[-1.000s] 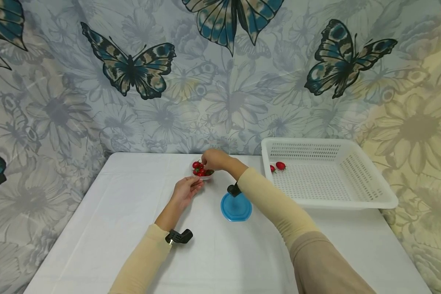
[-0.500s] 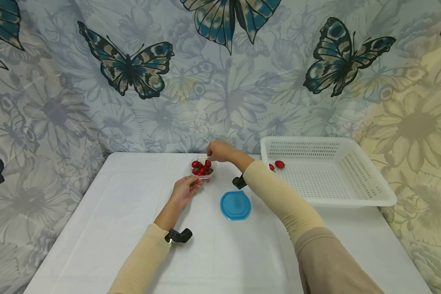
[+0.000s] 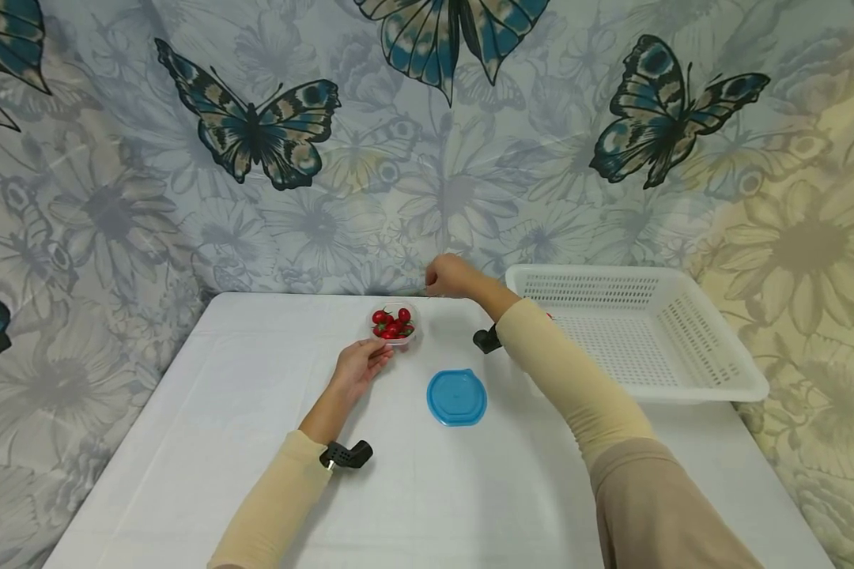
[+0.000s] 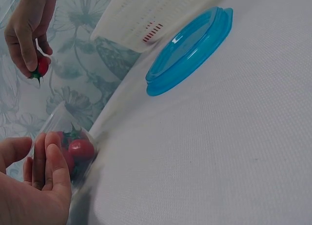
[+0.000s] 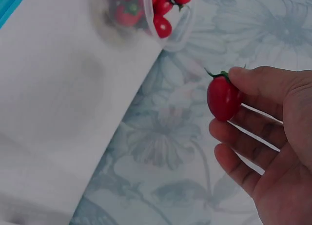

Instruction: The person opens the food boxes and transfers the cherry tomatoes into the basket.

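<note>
Right grip [image 3: 450, 276] pinching tomato [image 5: 224, 98] between tub [image 4: 61, 118] and basket [image 3: 633, 395] — transfer apparently happening. Left grip [image 3: 359, 367] lying loose by tub (lid [image 3: 457, 397] resting apart). Next move probably needing gentle release over basket.

There were two hands [image 3: 359, 367], one tomato [image 5: 224, 99] in the right one and at least five more in a single clear container [image 5: 173, 43] — overlap hid the exact number. One blue lid [image 3: 457, 397], one white basket [image 3: 719, 393], one table [image 3: 398, 506], two black wrist devices [image 3: 346, 455] and six printed butterflies [image 3: 254, 136] — four cut off — made up the rest.
</note>
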`<action>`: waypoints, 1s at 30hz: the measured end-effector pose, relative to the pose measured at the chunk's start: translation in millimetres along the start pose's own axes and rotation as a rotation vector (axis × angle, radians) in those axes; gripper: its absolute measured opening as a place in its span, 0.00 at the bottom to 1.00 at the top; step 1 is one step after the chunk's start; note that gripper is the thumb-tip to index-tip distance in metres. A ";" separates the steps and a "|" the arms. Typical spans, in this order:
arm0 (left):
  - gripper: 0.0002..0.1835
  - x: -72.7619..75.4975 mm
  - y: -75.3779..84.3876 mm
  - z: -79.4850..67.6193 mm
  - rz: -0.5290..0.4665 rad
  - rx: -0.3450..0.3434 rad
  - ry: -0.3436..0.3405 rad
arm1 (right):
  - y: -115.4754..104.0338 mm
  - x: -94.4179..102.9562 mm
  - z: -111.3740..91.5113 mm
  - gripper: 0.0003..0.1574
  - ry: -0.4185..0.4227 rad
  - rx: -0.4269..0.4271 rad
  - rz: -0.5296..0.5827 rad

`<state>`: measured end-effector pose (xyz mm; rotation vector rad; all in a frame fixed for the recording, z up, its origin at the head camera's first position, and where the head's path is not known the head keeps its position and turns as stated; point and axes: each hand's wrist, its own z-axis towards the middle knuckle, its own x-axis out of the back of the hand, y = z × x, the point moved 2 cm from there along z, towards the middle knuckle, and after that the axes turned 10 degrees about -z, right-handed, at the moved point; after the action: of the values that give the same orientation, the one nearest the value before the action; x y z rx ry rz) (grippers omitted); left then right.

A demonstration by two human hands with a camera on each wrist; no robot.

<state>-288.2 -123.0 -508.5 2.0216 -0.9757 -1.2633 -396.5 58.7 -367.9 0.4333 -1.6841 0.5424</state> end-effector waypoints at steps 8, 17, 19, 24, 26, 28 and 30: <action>0.03 0.6 0.6 0.1 0.007 0.002 -0.009 | 28.8 9.9 -13.1 0.12 0.027 -0.035 0.072; 0.04 0.1 0.9 -1.8 0.020 0.006 -0.007 | 59.9 26.9 -33.8 0.11 0.056 -0.096 0.073; 0.03 -0.2 1.1 -1.9 0.021 0.006 -0.007 | 67.1 29.5 -38.5 0.12 0.065 -0.114 0.075; 0.04 0.5 0.8 -1.2 0.025 0.003 -0.007 | 87.3 31.9 -50.2 0.13 0.108 -0.137 0.071; 0.05 1.0 0.4 -1.0 0.031 0.004 -0.004 | 94.3 33.0 -55.9 0.14 0.112 -0.150 0.081; 0.06 1.2 -0.1 -1.1 0.037 0.008 0.005 | 100.3 34.5 -62.2 0.14 0.103 -0.170 0.082; 0.06 1.4 -0.1 -1.4 0.039 0.006 0.008 | 106.5 35.1 -67.9 0.14 0.102 -0.188 0.082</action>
<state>-286.5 -123.9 -508.7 2.0006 -1.0112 -1.2326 -407.8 185.4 -336.0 0.1978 -1.6422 0.4531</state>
